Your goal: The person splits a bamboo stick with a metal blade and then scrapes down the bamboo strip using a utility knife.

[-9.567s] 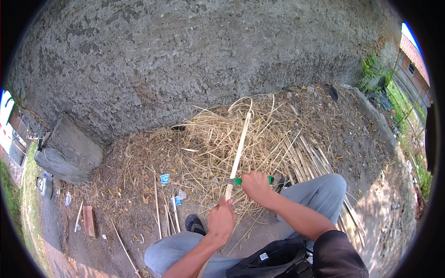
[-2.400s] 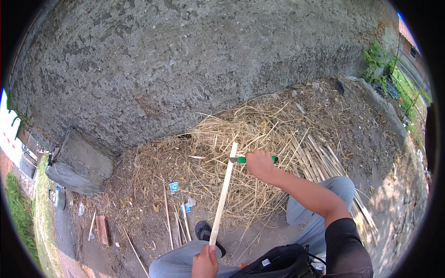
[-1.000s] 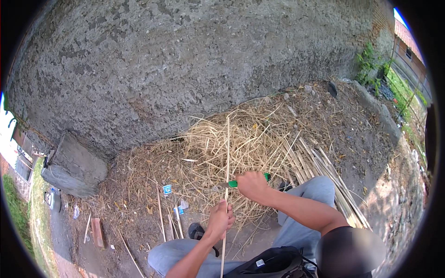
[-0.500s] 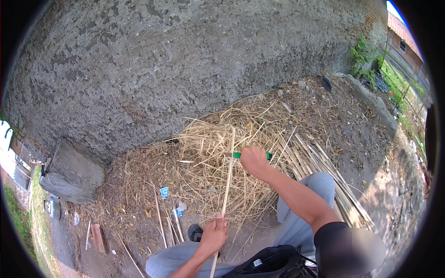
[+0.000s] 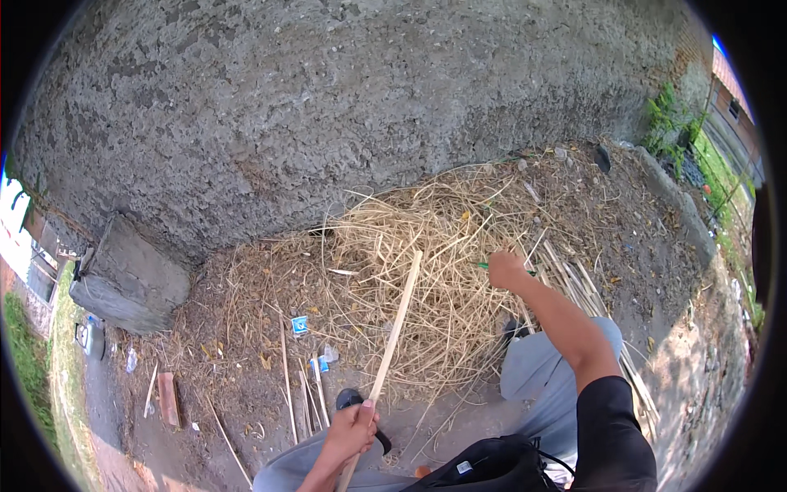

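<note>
My left hand [image 5: 352, 430] is closed round the lower part of a long pale bamboo strip [image 5: 399, 324]. From there the strip slants up and away, its far end over a heap of thin shavings [image 5: 451, 328]. Off to the right of the strip, my right hand [image 5: 507, 271] grips a green-handled knife [image 5: 483, 265]. Only bits of the green show at the sides of the fist, and the blade cannot be made out. Knife and strip are apart.
A rough grey wall [image 5: 328, 123] rises behind the heap. More bamboo strips [image 5: 635, 369] lie beside my right leg, others [image 5: 287, 377] on the ground at left. A concrete block [image 5: 135, 275] stands against the wall. A brick piece [image 5: 169, 399] and blue wrappers [image 5: 300, 325] lie about.
My right hand has moved right with the knife, away from the strip it was against. My left hand has shifted a little left and nearer, tilting the strip.
</note>
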### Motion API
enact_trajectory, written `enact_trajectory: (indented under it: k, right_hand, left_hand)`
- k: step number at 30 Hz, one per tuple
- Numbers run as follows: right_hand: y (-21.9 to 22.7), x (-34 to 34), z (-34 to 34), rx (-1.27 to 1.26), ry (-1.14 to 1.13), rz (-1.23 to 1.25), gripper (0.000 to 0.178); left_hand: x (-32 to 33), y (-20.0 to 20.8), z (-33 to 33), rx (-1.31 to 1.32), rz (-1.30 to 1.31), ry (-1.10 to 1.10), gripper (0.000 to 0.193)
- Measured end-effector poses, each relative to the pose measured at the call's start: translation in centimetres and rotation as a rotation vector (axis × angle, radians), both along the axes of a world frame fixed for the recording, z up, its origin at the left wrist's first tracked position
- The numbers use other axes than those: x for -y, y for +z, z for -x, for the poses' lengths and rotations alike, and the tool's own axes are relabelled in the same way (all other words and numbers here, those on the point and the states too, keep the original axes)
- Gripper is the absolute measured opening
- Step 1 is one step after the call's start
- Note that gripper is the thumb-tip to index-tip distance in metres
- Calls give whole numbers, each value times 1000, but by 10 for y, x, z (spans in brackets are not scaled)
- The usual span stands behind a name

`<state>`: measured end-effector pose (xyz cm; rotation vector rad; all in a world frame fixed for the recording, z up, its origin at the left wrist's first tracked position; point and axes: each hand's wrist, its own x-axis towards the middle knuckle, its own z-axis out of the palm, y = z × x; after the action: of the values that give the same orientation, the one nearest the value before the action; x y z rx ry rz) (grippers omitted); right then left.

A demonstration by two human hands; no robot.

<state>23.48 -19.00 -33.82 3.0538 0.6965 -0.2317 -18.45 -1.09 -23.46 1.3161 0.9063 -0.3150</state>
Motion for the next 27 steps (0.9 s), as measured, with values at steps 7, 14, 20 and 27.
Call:
enact_trajectory:
  k: [7, 14, 20, 27]
  right_hand:
    - [96, -28, 75, -126, 109, -146, 20]
    - [121, -7, 138, -130, 301, -295, 17]
    - [109, -23, 143, 73, 383, -448, 10]
    - [94, -37, 131, 76, 402, -515, 12]
  left_hand:
    - [20, 7, -26, 224, -76, -110, 24]
    - [18, -14, -34, 370, 93, 82, 14]
    - [31, 1, -53, 321, 253, 5, 17]
    - [46, 7, -62, 339, 442, 162, 28]
